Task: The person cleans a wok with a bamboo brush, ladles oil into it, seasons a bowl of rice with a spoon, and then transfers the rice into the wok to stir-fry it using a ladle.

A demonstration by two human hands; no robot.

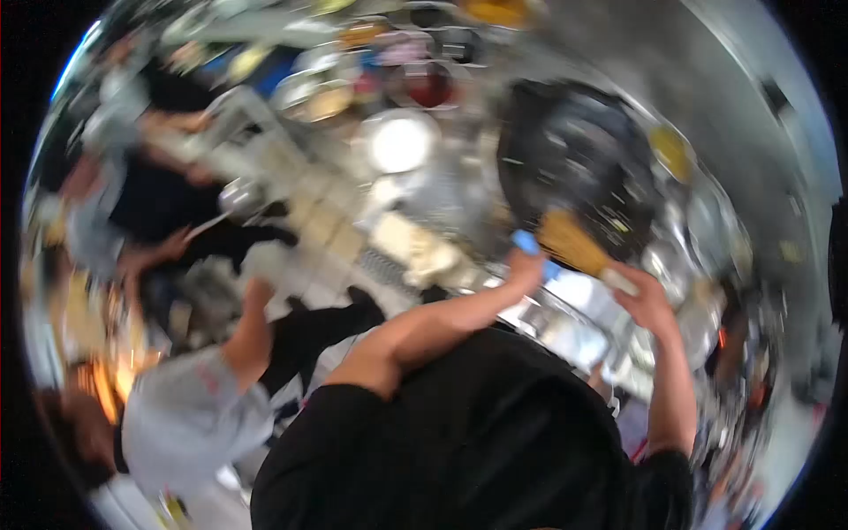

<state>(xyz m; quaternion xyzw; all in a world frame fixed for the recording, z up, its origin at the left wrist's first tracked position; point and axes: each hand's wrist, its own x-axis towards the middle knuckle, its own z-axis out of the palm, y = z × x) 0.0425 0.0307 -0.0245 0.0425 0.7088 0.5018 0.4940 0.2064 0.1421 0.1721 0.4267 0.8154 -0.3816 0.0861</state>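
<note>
A large black wok [565, 150] sits ahead of me, its inside dark and blurred by motion. My left hand [528, 268] is closed on a blue cloth [549, 267] at the wok's near edge; whether it also grips the wok's rim or handle is hidden. Closed round the pale end of a tan bamboo wok brush [572, 243] is my right hand [649, 302]. The brush's wide end points up and left over the wok's near side.
Left of the wok are a bright white round dish [400, 142] and a bowl of dark red contents [428, 85]. A yellow-filled container [670, 152] sits at its right. Co-workers stand at left, one in a grey shirt [190, 415], beyond a tiled floor [322, 225].
</note>
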